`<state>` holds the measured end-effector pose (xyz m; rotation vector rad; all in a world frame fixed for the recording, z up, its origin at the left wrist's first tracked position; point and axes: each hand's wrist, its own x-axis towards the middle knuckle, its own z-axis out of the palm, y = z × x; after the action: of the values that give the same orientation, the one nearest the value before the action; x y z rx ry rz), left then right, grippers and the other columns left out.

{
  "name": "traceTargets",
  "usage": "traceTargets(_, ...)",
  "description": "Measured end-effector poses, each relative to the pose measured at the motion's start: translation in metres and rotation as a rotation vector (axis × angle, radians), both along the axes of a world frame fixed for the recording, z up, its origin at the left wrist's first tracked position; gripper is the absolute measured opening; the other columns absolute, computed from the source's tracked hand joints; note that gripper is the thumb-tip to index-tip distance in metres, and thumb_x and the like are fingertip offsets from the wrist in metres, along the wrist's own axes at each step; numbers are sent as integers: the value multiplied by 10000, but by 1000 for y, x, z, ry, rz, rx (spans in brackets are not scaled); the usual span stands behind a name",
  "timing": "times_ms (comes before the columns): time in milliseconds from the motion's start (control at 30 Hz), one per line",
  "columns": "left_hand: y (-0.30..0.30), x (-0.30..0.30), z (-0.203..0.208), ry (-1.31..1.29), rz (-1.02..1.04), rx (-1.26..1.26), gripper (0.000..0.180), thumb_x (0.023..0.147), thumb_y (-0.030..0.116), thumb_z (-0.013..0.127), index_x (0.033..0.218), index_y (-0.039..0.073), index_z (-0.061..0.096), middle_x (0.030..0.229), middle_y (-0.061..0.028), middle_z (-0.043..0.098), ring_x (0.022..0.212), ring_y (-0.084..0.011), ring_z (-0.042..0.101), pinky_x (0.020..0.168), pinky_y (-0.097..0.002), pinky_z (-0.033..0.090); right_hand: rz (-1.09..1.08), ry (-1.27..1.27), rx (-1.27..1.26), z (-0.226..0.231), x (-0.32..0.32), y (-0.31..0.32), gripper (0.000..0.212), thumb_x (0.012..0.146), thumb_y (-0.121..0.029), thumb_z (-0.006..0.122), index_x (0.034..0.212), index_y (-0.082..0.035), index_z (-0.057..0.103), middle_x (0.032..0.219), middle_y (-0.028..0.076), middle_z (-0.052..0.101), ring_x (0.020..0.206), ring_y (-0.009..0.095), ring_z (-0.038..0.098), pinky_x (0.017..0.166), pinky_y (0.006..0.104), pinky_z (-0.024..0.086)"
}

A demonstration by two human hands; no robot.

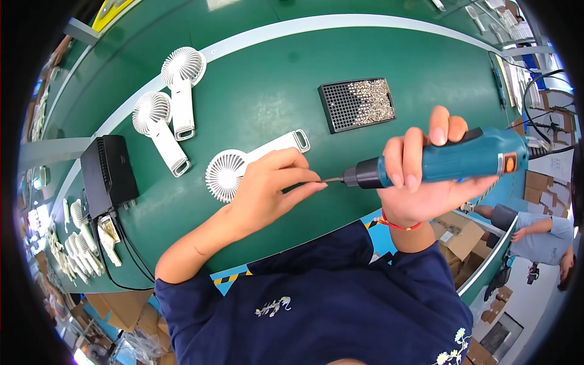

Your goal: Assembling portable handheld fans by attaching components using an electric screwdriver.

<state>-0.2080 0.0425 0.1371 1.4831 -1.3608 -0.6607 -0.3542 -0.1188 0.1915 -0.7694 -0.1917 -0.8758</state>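
My right hand [420,176] is wrapped around a teal electric screwdriver [468,159], which lies nearly level and points left. A thin metal bit [331,180] sticks out of its black nose. At the bit's tip, the thumb and forefinger of my left hand [271,185] are pinched together; anything small between them is too hidden to name. Just behind my left hand a white handheld fan [226,175] lies on the green table [267,91], partly covered by the hand. Beyond the screwdriver sits a black perforated tray [344,106] with many small screws [374,100] over its right part.
Two more white fans [182,67] [152,112] lie at the back left. A black power box [109,176] with cables stands at the left edge, near a pile of white fan parts [79,246]. Another person [544,234] is at the far right, beyond cardboard boxes [459,234].
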Motion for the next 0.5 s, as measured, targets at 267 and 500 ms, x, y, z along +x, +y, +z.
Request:
traceTargets(267,3,-4,-6,-86,65,-46,186,734,115,794,876,35,704,798,-44,568,697,-203,562,594,-322,451,34,-49,-32,-6,16,-3,826,867,-784,367,1119,-7,482,1065,101,474,512,198,502,457,355,417)
traceTargets(500,-3,15,-5,-386,90,102,356,686,96,794,1020,45,684,940,-45,564,905,-236,519,784,-372,429,-34,19,-428,-23,51,8,875,784,-817,495,1099,-1,492,1041,132,474,530,222,565,473,363,468)
